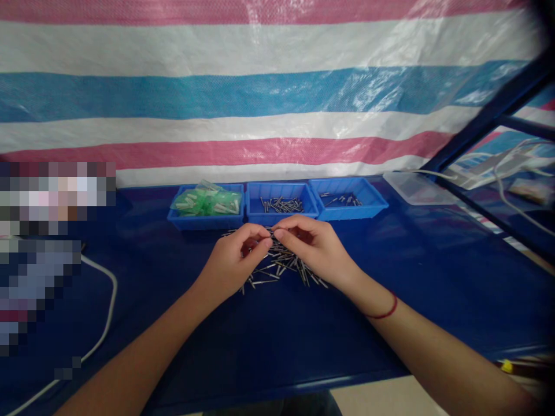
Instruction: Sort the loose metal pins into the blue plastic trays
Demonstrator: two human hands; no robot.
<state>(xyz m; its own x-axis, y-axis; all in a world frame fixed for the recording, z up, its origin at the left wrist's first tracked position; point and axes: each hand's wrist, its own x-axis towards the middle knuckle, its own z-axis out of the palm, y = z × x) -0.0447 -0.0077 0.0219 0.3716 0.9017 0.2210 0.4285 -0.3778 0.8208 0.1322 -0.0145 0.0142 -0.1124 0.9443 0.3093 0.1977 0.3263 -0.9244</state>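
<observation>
My left hand (236,254) and my right hand (314,245) meet over a loose pile of metal pop rivets (288,263) on the blue table. Thumb and fingers of both hands are pinched together, tips almost touching. A thin bit of metal, apparently a pop rivet (272,233), shows between the fingertips; the fingers cover most of it. Part of the pile lies hidden beneath the hands. Just beyond them, a middle blue bin (281,218) holds many rivets, and a right blue bin (376,206) holds fewer.
A left blue bin (203,222) contains green and clear plastic bags of small metal parts. Striped sheeting (277,92) hangs behind the blue table (260,352). A clear plastic lid (416,189) lies at right near a dark metal frame. One white cable (113,294) curves along the left.
</observation>
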